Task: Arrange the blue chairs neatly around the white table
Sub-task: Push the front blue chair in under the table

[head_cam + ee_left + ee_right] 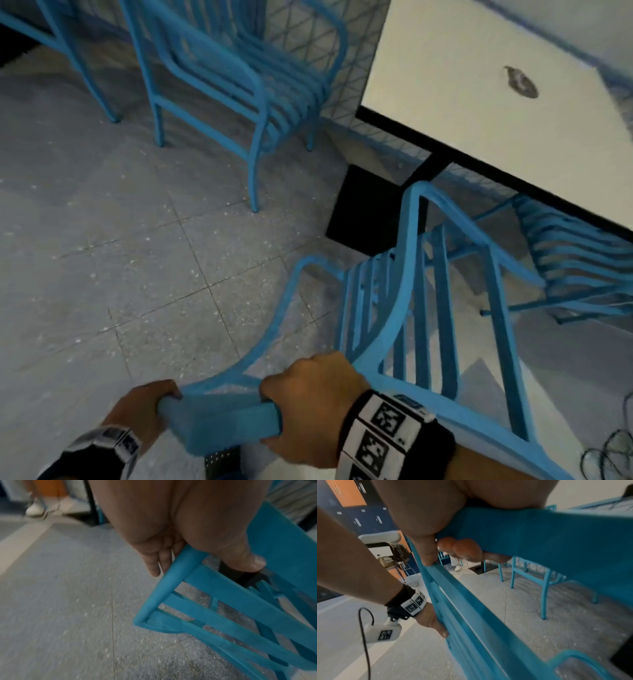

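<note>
A blue slatted chair stands in front of me, its seat facing the white table. My left hand and right hand both grip the top rail of its backrest, a short way apart. In the left wrist view my left hand wraps that rail, thumb on one side and fingers on the other. In the right wrist view the fingers of my right hand curl under the rail. A second blue chair stands apart at the upper left. A third blue chair is tucked under the table's right side.
The table's black base plate lies on the speckled tile floor just ahead of the held chair. Dark cables lie on the floor at the lower right. A person's white shoes show far off. Bare floor lies to the left.
</note>
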A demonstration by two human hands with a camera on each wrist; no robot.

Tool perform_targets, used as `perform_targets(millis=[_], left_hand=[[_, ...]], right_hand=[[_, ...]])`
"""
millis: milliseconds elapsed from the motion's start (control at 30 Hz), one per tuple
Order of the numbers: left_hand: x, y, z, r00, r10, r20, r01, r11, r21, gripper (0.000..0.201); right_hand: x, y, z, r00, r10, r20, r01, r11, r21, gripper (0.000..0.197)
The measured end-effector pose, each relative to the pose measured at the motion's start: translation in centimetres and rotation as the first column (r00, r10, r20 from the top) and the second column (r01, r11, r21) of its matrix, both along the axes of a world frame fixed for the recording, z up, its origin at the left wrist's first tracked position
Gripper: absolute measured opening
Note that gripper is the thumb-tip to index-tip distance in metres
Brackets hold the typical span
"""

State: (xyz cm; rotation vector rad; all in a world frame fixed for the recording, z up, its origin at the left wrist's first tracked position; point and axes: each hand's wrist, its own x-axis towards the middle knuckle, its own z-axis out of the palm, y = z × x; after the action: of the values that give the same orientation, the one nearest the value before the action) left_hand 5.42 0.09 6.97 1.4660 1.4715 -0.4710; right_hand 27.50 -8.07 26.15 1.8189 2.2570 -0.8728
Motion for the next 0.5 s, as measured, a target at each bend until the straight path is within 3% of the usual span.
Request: perform_targets(millis=[133, 233, 300, 400, 500], left_hand=[[1.8, -2.3, 9.5, 0.944, -0.286, -0.165, 0.309, 0.941, 0.138, 0.025], [4.7, -5.0, 16.7, 0.878, -0.422, -0.227, 0.466, 0.862, 0.198, 0.042], [7.4, -7.4, 21.6, 0.786, -0.543, -0.295, 0.612, 0.750, 0.251, 0.047], [12.0, -11.5, 27.4, 0.657, -0.638, -0.402, 0.754, 0.568, 0.330, 0.075], [16.7, -15.1, 32.5, 0.557, -0.685, -0.470, 0.827, 0.408, 0.386, 0.052]], right_hand=[[3.7, -7.0, 5.3, 0.995, -0.102, -0.002, 0.101, 0.973, 0.206, 0.036], [7.3, -13.0, 8.8, 0.976, -0.208, -0.060, 0.216, 0.946, 0.240, 0.046], [10.3, -17.5, 10.8, 0.954, -0.274, -0.119, 0.298, 0.903, 0.310, 0.048], [14.5, -24.0, 13.6, 0.898, -0.377, -0.228, 0.435, 0.840, 0.324, 0.051], [18.7, -29.9, 15.5, 0.794, -0.452, -0.405, 0.595, 0.713, 0.371, 0.057]])
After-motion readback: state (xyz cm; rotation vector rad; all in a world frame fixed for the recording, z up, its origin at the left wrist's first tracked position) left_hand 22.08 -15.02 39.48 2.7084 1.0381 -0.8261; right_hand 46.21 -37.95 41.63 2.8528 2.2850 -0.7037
